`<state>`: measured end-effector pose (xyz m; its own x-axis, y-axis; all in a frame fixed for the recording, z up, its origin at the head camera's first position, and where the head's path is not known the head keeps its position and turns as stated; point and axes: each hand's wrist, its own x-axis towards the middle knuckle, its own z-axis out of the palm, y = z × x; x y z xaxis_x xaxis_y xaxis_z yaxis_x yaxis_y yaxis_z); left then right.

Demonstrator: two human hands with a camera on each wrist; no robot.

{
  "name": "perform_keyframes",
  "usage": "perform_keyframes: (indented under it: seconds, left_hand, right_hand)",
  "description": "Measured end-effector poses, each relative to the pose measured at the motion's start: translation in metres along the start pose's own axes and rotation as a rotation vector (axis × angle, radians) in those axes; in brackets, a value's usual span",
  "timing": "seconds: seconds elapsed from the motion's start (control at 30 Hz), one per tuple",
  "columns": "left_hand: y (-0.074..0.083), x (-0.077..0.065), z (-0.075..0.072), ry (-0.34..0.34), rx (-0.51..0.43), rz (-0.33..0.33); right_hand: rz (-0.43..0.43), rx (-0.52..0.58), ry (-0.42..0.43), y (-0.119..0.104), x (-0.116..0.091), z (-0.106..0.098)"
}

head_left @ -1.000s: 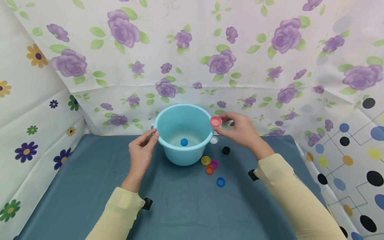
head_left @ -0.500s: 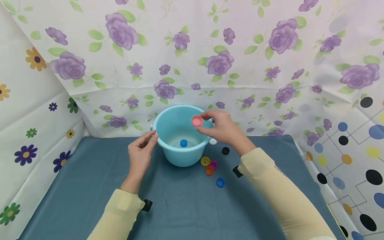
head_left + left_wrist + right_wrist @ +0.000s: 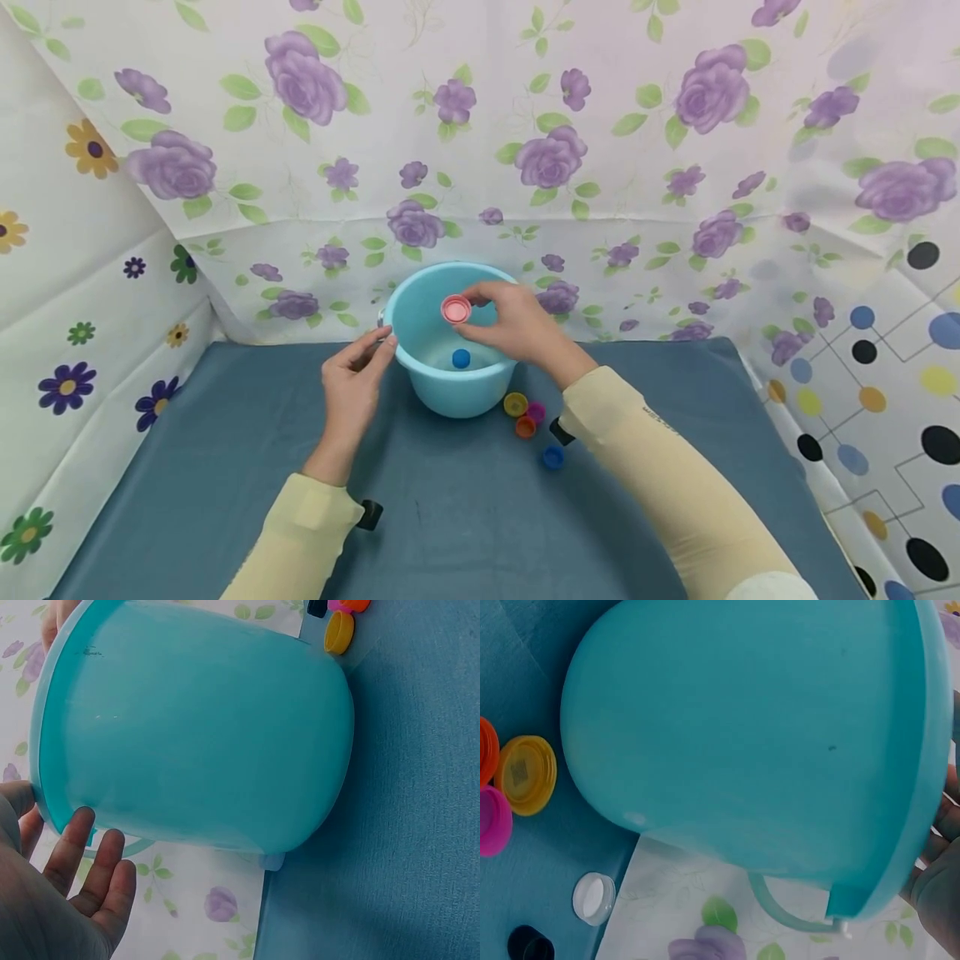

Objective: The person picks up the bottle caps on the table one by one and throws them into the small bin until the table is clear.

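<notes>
A light blue plastic bucket (image 3: 457, 396) stands upright at the back of the cloth-covered table. My left hand (image 3: 351, 385) pinches its left rim between thumb and index finger; in the left wrist view the other fingers spread beside the wall. My right hand (image 3: 517, 325) holds a pinkish-red bottle cap (image 3: 456, 309) by its edge, its hollow side facing the head camera, over the bucket's mouth. On the bucket's floor lies a small round blue cap (image 3: 461, 358). In the right wrist view the bucket hides the held cap, and part of the right hand shows behind the rim.
Yellow (image 3: 515, 405), magenta (image 3: 536, 412) and orange caps (image 3: 526, 427) cluster right of the bucket's base, with a blue cap (image 3: 552, 457) nearer. White (image 3: 594, 898) and black caps (image 3: 530, 943) show in the right wrist view. A flowered curtain (image 3: 337, 167) hangs behind.
My right hand has moved left with the red cap, from beside the bucket's right rim to above its middle. My left hand stays at the rim.
</notes>
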<state>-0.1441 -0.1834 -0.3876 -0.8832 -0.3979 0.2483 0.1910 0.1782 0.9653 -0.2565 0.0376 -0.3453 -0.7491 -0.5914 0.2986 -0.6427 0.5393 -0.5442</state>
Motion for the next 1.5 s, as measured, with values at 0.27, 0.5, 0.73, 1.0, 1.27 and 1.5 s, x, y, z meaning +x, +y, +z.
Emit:
perform_keyframes:
  seconds: [0.27,0.5,0.73,1.0,1.27,1.5]
  left_hand:
    - [0.002,0.000,0.000,0.006,0.010,0.005]
    - [0.000,0.000,0.001,0.008,0.012,0.006]
    - [-0.001,0.001,0.001,0.007,0.005,0.010]
    - [0.000,0.000,0.001,0.014,0.003,0.010]
    - [0.001,-0.001,0.002,0.022,0.007,0.020]
    - [0.001,-0.001,0.002,0.027,0.005,0.016]
  right_hand:
    - [0.038,-0.023,-0.036,0.001,0.003,0.008]
    - [0.042,-0.033,-0.047,0.005,0.001,0.008]
    - [0.047,-0.030,-0.058,0.007,0.001,0.007]
    - [0.063,-0.026,-0.067,0.005,0.000,0.006]
    - [0.064,-0.031,-0.030,0.009,-0.002,0.003]
    - [0.060,-0.025,0.027,0.013,-0.012,-0.008]
